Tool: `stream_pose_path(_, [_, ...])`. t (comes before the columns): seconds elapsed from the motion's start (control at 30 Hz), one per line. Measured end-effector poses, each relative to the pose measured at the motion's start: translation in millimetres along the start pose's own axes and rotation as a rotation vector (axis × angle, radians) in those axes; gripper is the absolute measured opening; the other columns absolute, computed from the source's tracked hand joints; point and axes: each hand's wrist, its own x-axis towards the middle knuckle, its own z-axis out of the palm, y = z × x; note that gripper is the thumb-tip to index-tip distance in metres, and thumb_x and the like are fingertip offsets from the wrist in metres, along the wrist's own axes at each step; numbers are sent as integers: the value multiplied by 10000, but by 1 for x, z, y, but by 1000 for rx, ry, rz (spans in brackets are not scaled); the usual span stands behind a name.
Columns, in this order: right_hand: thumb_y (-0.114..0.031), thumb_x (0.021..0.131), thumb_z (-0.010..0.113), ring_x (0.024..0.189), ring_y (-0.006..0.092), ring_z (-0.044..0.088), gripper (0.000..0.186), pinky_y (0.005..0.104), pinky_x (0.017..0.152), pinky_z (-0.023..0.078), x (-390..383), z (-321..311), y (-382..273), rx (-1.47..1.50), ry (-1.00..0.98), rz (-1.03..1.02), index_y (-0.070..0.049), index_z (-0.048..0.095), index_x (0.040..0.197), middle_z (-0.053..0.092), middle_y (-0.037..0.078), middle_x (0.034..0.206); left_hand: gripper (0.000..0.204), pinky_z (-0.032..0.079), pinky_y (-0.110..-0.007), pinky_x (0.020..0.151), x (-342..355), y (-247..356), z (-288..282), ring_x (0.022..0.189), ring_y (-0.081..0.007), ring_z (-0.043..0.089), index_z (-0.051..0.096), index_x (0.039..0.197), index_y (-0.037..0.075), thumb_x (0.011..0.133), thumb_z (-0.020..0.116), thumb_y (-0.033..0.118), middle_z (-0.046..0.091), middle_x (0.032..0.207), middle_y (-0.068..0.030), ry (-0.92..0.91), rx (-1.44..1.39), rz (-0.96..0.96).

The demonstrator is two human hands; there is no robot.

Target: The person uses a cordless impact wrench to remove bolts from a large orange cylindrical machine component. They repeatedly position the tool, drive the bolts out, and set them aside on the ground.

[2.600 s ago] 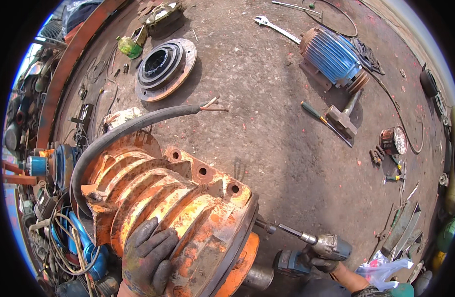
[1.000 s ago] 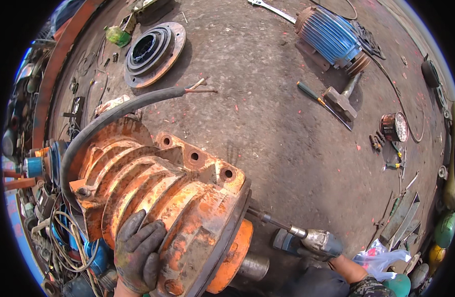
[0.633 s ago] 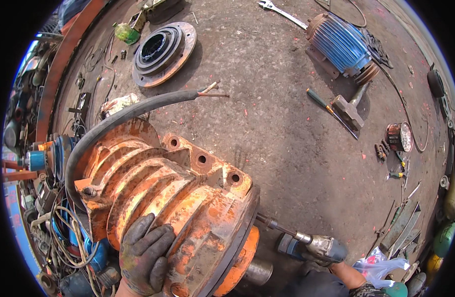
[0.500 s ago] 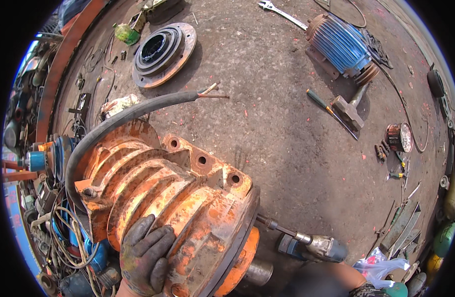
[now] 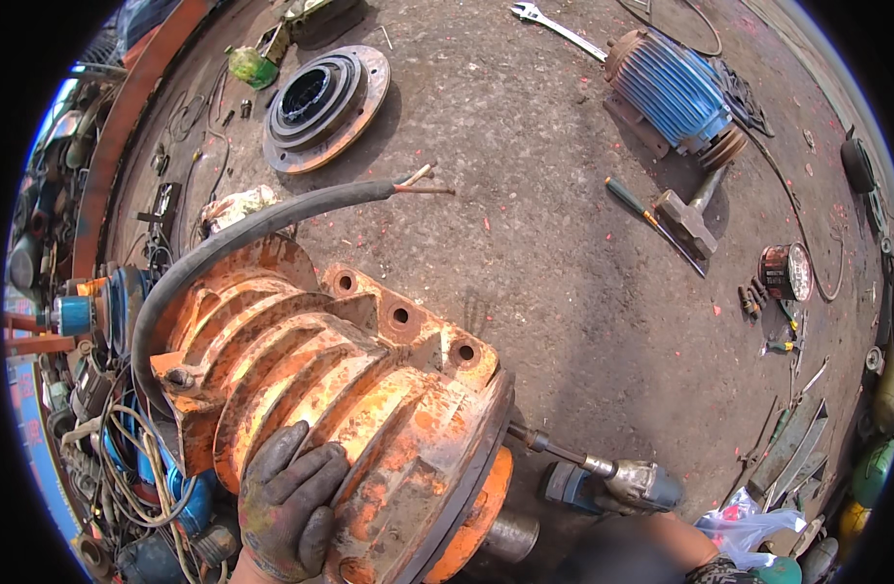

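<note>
Motor housing (image 5: 340, 409), big, orange w/ rust, ribbed, lies on its side on the ground (image 5: 564, 273) right under the person. Left hand (image 5: 289, 501), in a dirty grey glove, rests flat on the ribs near the flanged end, fingers spread apart, pressing on the casing, not wrapped round anything. Right hand is mostly hidden at the lower edge behind the forearm; can't tell how the fingers sit. Just in front of it an impact wrench (image 5: 617, 484), grey and blue, points w/ its long socket extension at the rim of the housing's end flange, tip touching approx where the flange bolts sit. Orange end cover and a steel shaft stub (image 5: 510, 535) stick out below the flange. Thick black cable (image 5: 242, 243) arcs from the far side of the housing over its top, bare copper ends loose on the ground. Further off: round rusty end plate (image 5: 325, 97) upper left, blue finned motor (image 5: 671, 92) upper right, hammer (image 5: 690, 209) and screwdriver (image 5: 627, 204) just beside it, spanner (image 5: 559, 24) at the top edge, tangle of wires (image 5: 126, 467) at left
</note>
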Motion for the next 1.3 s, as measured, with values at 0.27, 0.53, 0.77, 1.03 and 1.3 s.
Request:
stream_pose_path(0.27, [-58, 907, 812, 856, 102, 610, 200, 326, 759, 567, -1, -1, 2, 16, 13, -5, -71, 724, 1086, 694, -2, 969, 519, 404, -581, 1173, 0, -1, 0, 1347, -430, 561, 763, 1196, 50, 1093, 433, 436, 732, 1230, -164, -6, 9, 7])
stream_pose_path(0.53, [-45, 902, 812, 854, 101, 608, 208, 323, 752, 566, -3, -4, 8, 44, 22, -14, -71, 723, 1089, 692, -2, 972, 523, 417, -577, 1157, 4, -3, -2, 1332, -431, 572, 760, 1198, 54, 1094, 425, 442, 732, 1221, -166, -23, 2, 28])
stream_pose_path(0.77, [-30, 899, 808, 856, 104, 614, 228, 318, 748, 567, -4, -3, 10, 20, 71, -75, -66, 724, 1107, 693, 1, 992, 444, 431, -576, 1123, 4, -7, -2, 1267, -446, 605, 746, 1204, 73, 1047, 474, 386, 717, 1247, -139, -36, 35, 75])
stream_pose_path(1.03, [-46, 904, 809, 967, 127, 663, 292, 329, 842, 587, -2, -6, 12, 76, -3, -50, -60, 715, 1181, 720, 40, 1096, 453, 414, -553, 1145, 3, -6, -3, 1296, -426, 591, 746, 1223, 74, 1051, 457, 377, 716, 1261, -129, -23, 36, 61])
stream_pose_path(1.3, [-80, 916, 806, 958, 141, 651, 240, 346, 829, 575, 0, -11, 24, -6, -15, -141, -62, 709, 1135, 712, 44, 1082, 445, 415, -542, 1149, 1, -3, -1, 1319, -420, 584, 754, 1220, 68, 1043, 474, 365, 722, 1253, -139, 0, 33, 46])
